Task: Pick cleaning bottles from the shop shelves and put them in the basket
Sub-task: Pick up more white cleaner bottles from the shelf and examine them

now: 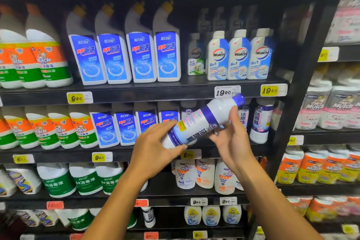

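Both hands on 1 tilted bottle [202, 121] before shelf [136, 93]: left hand [153, 148] curled round its base, right hand [231, 138] gripping near cap [239, 99].

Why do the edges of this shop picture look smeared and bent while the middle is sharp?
Head view: the wide-angle lens bows the shelves toward the borders; bottles at the far left and packs at the right blur, likely from head motion. The Walch bottles read sharp. The white bottle in the hands is slightly soft.
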{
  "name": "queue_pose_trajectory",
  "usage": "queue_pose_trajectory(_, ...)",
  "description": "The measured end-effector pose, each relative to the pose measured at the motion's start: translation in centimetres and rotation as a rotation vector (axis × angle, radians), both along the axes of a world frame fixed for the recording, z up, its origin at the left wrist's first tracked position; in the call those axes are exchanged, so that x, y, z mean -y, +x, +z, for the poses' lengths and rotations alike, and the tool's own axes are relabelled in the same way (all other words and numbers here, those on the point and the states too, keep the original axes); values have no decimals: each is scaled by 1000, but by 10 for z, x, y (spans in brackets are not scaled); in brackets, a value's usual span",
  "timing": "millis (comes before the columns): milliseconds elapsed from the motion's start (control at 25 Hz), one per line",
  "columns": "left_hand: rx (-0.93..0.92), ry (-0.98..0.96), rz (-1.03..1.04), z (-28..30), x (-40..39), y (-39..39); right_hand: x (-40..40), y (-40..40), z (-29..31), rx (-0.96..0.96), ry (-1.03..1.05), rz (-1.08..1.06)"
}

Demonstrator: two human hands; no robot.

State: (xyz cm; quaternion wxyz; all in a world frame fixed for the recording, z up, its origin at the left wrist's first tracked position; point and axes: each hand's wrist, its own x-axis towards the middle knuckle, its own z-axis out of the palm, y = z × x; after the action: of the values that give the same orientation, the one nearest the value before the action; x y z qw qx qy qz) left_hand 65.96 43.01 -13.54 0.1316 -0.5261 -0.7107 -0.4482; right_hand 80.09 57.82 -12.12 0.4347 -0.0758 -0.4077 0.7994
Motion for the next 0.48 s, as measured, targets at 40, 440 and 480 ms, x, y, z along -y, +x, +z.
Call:
queue_pose_trajectory(40, 230, 3, -62, -7, 0, 8, 0, 3, 3, -33, 17, 33)
queue_pose_trajectory(440, 1137, 9, -641, -77, -17, 60, 10, 14, -9, 233, 225, -104)
queue_pose_trajectory(480, 1169, -11, -645, -82, -18, 64, 11, 13, -12, 250, 206, -109)
